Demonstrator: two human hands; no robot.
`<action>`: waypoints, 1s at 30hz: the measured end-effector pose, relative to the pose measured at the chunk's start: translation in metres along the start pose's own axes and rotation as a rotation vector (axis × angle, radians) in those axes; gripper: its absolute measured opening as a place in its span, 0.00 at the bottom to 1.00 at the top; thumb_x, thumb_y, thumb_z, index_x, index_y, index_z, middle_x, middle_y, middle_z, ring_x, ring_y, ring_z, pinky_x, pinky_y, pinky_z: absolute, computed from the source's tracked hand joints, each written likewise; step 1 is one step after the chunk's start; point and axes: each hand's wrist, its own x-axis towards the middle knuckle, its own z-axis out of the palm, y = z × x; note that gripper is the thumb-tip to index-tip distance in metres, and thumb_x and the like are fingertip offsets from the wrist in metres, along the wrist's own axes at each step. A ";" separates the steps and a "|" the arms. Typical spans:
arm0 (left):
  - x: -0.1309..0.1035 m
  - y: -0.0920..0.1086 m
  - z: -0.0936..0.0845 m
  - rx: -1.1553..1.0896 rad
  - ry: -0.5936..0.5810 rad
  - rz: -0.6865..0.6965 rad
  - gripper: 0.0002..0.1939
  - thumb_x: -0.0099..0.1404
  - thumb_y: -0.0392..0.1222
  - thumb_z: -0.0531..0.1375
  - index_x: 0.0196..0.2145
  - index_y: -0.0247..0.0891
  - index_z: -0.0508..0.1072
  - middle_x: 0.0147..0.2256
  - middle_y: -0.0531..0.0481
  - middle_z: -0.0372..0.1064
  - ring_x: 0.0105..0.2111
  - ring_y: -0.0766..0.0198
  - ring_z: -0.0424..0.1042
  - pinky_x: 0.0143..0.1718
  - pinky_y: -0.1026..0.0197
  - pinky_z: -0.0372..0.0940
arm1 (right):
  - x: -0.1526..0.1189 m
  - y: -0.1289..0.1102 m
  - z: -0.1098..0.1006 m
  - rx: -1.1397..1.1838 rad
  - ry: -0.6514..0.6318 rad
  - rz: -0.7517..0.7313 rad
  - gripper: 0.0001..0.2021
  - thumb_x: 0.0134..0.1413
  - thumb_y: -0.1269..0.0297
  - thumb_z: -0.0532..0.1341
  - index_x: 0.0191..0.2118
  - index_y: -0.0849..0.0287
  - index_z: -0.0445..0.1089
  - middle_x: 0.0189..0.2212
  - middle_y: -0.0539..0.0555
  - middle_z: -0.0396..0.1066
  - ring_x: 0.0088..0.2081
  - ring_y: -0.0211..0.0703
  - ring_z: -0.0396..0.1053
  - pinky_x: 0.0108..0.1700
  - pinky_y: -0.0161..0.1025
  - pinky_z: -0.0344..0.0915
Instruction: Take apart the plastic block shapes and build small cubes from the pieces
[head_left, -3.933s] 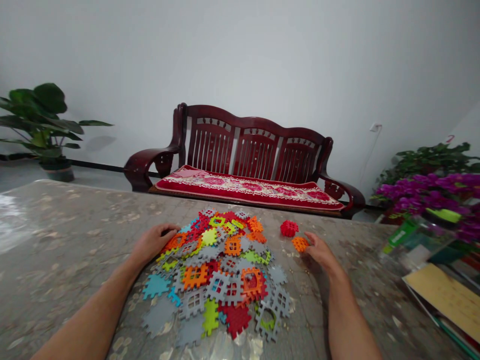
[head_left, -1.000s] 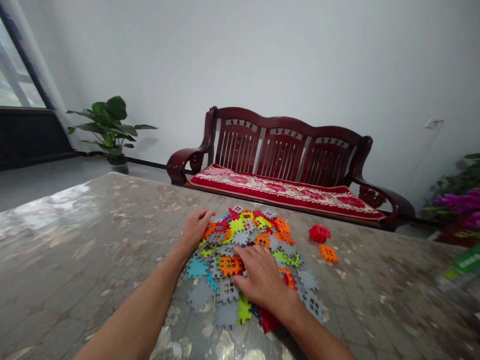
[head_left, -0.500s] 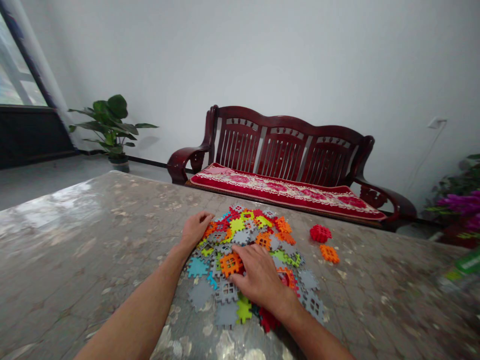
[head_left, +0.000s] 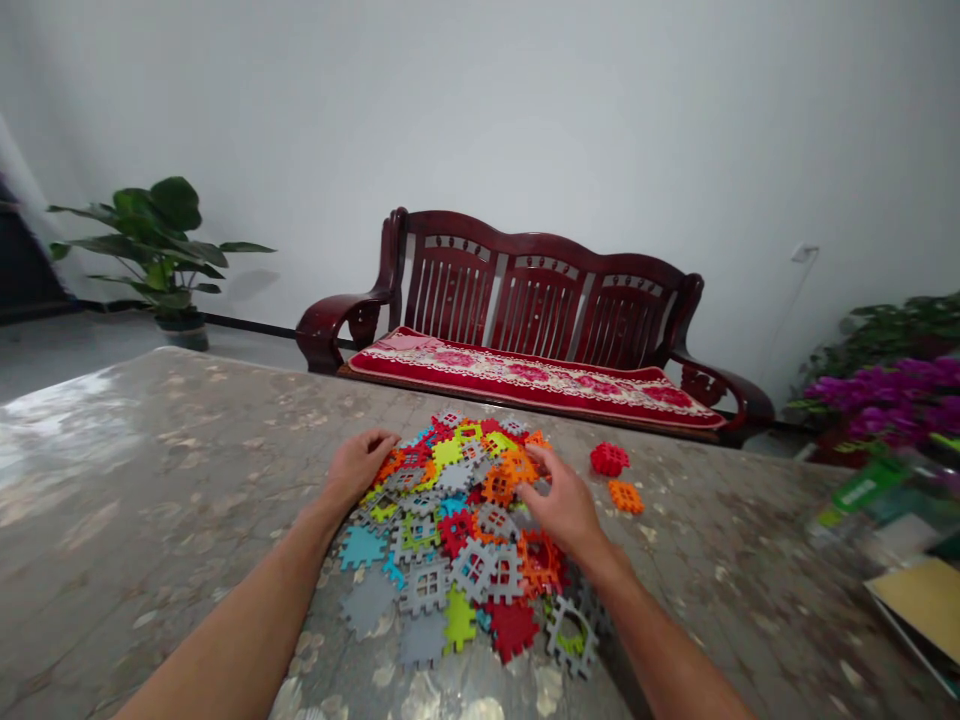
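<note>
A heap of flat plastic building tiles with notched edges lies on the table in grey, red, orange, lime and blue. Some tiles are solid; others have window-like openings. My left hand rests at the heap's left edge with fingers stretched forward, beside the orange and red tiles there. Over the right side of the heap, my right hand has its thumb and fingertips on either side of an orange tile. Another orange tile with openings lies just left of it. Under the right hand, some tiles are hidden.
To the right of the heap lie a red tile stack and an orange tile. A patterned cover spreads over the table. A green-labelled package and purple flowers stand right. Beyond is a wooden bench.
My right hand has moved away from me and to the right with the orange tile, uncovering red and grey tiles. The left hand stays at the heap's edge. The view has turned right.
</note>
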 end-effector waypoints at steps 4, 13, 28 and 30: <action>0.001 -0.002 0.000 0.004 0.001 -0.008 0.21 0.60 0.57 0.53 0.36 0.41 0.79 0.33 0.51 0.80 0.34 0.57 0.75 0.35 0.62 0.64 | 0.001 0.052 -0.021 -0.163 0.162 0.067 0.27 0.50 0.62 0.60 0.58 0.55 0.64 0.53 0.56 0.72 0.52 0.50 0.69 0.56 0.46 0.63; 0.003 -0.005 0.001 0.040 -0.012 -0.016 0.22 0.60 0.58 0.53 0.36 0.40 0.78 0.31 0.51 0.79 0.33 0.58 0.74 0.33 0.63 0.62 | -0.027 0.131 -0.059 -0.469 0.257 0.420 0.31 0.53 0.58 0.58 0.63 0.57 0.58 0.51 0.57 0.73 0.50 0.54 0.71 0.50 0.46 0.65; 0.001 0.002 -0.001 0.078 -0.029 -0.026 0.22 0.60 0.57 0.53 0.37 0.40 0.79 0.34 0.50 0.80 0.35 0.57 0.75 0.34 0.63 0.63 | -0.024 0.144 -0.052 -0.471 0.184 0.498 0.38 0.53 0.51 0.58 0.66 0.65 0.52 0.55 0.66 0.70 0.54 0.58 0.69 0.52 0.47 0.64; 0.001 0.002 -0.002 0.086 -0.024 -0.025 0.22 0.60 0.57 0.53 0.38 0.40 0.79 0.35 0.50 0.80 0.35 0.57 0.75 0.34 0.63 0.63 | -0.022 0.141 -0.051 -0.540 0.167 0.510 0.39 0.54 0.49 0.58 0.66 0.66 0.52 0.54 0.67 0.70 0.53 0.60 0.70 0.51 0.48 0.64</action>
